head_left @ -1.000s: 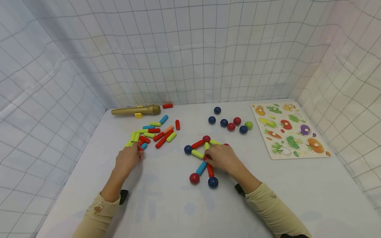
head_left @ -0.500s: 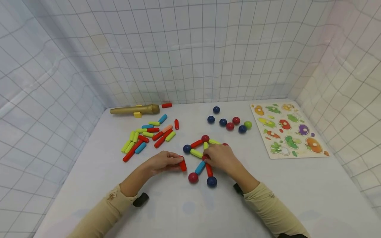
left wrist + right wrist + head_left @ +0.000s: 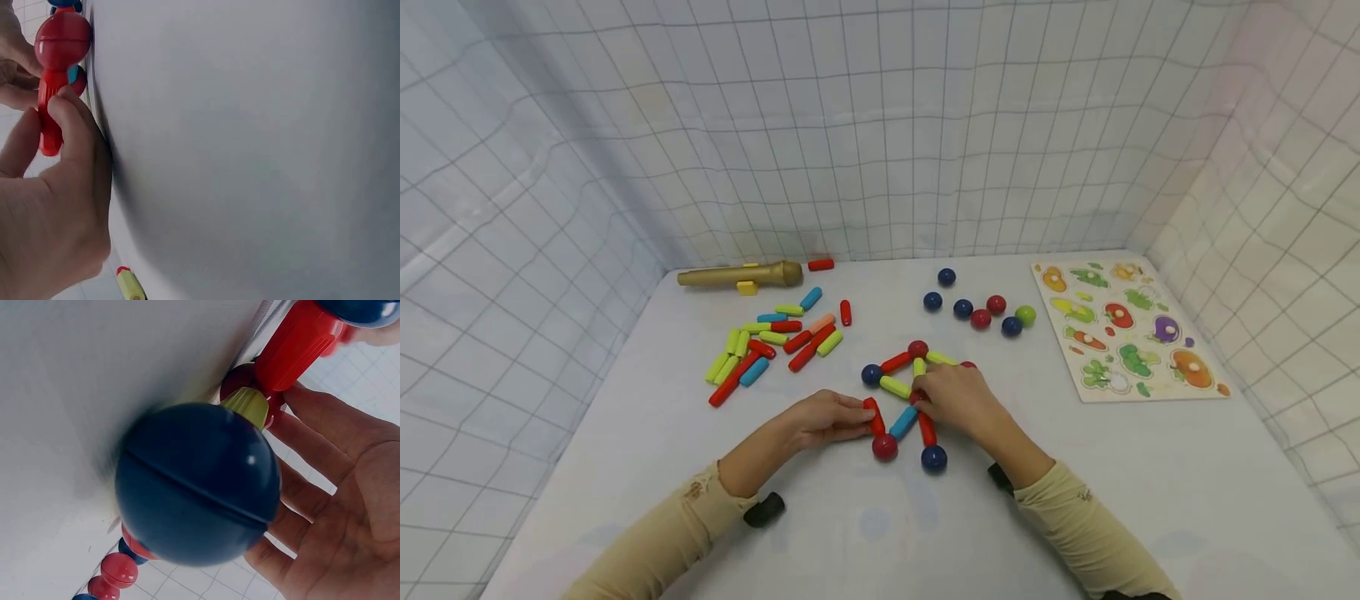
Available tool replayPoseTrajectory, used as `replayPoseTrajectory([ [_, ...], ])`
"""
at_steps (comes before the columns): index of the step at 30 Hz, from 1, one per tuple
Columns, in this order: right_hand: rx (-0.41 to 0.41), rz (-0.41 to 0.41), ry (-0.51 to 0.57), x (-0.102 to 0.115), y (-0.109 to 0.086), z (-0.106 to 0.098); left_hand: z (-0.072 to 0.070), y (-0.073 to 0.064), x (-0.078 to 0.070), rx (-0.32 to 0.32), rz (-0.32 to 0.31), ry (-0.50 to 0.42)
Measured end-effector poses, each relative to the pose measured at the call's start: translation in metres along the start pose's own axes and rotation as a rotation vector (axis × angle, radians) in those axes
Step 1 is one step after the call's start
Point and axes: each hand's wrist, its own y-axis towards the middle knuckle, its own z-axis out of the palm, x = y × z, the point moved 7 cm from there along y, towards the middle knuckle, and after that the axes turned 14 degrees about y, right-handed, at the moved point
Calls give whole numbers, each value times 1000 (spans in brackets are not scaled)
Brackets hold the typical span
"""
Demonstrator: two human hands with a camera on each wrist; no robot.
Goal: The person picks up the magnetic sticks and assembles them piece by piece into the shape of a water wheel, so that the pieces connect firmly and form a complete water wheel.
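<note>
Rod-and-ball frame [image 3: 896, 362]: lies on the bench [image 3: 820, 533], within reach of both hands; looks part-built.
Closed part: a triangle between the upper red ball [image 3: 917, 349], the left blue ball [image 3: 872, 375] and the central red ball [image 3: 236, 380] appears complete.
Lower arms: a blue rod [image 3: 903, 422] reaches the lower red ball [image 3: 885, 447]; another arm ends at the front blue ball [image 3: 933, 459].
Left hand [image 3: 827, 417]: thumb and fingers [image 3: 75, 122] pinch a short red rod [image 3: 876, 419], one end touching the lower red ball.
Open side: that rod's other end points toward the left blue ball but stands apart, so this side is not yet closed.
Right hand [image 3: 958, 398]: fingers curl about the central red ball, seemingly steadying it.
Hidden part: joints beneath the right hand cannot all be judged.
Unused pieces: loose rods [image 3: 754, 372] lie left, loose balls [image 3: 981, 319] behind; plenty remain.
</note>
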Motion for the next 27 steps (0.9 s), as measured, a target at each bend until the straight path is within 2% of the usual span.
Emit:
replayPoseTrajectory([
  [3, 7, -4, -11, 1, 1, 3, -6, 1, 0, -59, -20, 51],
  [9, 13, -18, -36, 5, 1, 9, -16, 4, -7, -118, -13, 190],
  [16, 33, -61, -39, 11, -1, 11, -22, 9, -7, -167, -33, 225],
  [21, 44, -98, 14, 9, -2, 6, -28, 9, -14, -190, 2, 253],
  [22, 47, -106, 24, 8, -2, 5, -32, 7, -18, -212, 24, 291],
  [24, 56, -126, 55, 8, -3, 4, -46, 0, -26, -285, 86, 442],
  [27, 75, -151, 88, 7, -4, 3, -79, -18, -42, -492, 156, 779],
])
